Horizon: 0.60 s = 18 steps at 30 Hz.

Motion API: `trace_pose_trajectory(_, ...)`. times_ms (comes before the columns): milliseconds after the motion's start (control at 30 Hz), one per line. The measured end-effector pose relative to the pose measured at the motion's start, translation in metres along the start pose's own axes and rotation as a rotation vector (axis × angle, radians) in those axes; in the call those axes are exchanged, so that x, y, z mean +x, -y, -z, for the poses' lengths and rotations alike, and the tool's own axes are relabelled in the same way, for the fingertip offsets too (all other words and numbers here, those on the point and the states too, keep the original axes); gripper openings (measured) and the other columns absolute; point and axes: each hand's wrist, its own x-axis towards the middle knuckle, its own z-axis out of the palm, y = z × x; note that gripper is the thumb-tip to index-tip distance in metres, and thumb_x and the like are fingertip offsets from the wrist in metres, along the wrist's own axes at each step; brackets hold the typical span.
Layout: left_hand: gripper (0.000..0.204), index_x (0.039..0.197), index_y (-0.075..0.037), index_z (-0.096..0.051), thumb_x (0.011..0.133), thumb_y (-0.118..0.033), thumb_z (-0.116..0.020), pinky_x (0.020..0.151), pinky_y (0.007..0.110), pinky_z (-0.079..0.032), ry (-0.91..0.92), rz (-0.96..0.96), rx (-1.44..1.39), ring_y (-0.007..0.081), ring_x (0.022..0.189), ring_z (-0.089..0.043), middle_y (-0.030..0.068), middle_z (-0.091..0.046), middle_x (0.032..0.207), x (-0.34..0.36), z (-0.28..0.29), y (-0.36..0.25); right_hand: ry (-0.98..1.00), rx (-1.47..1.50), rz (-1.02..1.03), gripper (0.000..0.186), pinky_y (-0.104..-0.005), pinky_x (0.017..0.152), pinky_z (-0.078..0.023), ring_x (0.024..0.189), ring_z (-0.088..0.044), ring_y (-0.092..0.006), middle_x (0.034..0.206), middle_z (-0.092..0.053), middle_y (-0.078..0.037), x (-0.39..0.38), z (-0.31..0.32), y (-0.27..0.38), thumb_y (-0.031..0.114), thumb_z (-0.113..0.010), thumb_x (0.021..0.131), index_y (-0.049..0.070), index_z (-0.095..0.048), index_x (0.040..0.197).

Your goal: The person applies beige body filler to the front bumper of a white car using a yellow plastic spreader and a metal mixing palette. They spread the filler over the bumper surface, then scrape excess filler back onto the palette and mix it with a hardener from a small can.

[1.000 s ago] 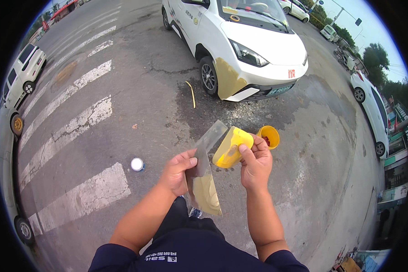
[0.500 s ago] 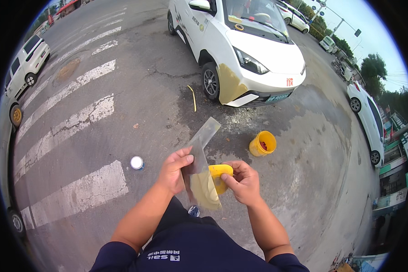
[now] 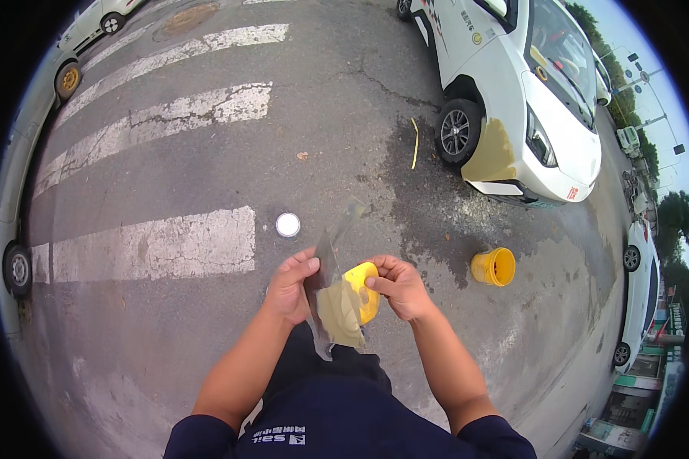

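My left hand (image 3: 291,284) is closed on a thin grey translucent sheet (image 3: 325,260), held upright with a patch of beige paste (image 3: 338,310) on its lower part. My right hand (image 3: 400,287) grips a yellow plastic spreader (image 3: 366,294) against the sheet's right side; the sheet partly hides it. On the asphalt beyond my hands sit a small round can with a white top (image 3: 288,223) and, to the right, a yellow bucket (image 3: 492,268) with something red inside.
A white car (image 3: 557,161) with khaki filler (image 3: 490,161) on its front corner stands at the upper right, near a thin yellow strip (image 3: 416,144). Parked cars line the left (image 3: 17,222) and right (image 3: 639,298) edges. Painted crossing stripes (image 3: 145,243) cover the road at left.
The view has turned left, shifting the car, bucket and can rightward in the picture. My right hand has brought the yellow spreader down and inward against the sheet.
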Motion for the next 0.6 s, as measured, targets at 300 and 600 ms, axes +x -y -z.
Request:
trace_pose_trajectory(300, 0.036, 0.128, 0.004, -0.063, 0.093, -0.005, -0.066, 0.089, 0.034, -0.056, -0.498, -0.289, 0.168, 0.0183, 0.096, -0.071, 0.0093, -0.073, 0.108, -0.033, 0.194, -0.162, -0.48, -0.039, -0.348, 0.031, -0.0357, 0.076, -0.056, 0.086, -0.068, -0.0205, 0.104, -0.069, -0.009, 0.259, -0.029, -0.209, 0.011, -0.066, 0.093, -0.001, -0.062, 0.121)
trace_pose_trajectory(600, 0.035, 0.127, 0.005, -0.063, 0.093, -0.002, -0.064, 0.092, 0.035, -0.055, -0.579, -0.279, 0.159, 0.0201, 0.099, -0.07, 0.0104, -0.073, 0.111, -0.027, 0.259, -0.213, -0.666, -0.616, -0.575, 0.032, -0.0402, 0.086, -0.056, 0.096, -0.073, -0.026, 0.097, -0.076, -0.016, 0.271, -0.013, -0.349, 0.027, -0.074, 0.083, 0.001, -0.076, 0.1)
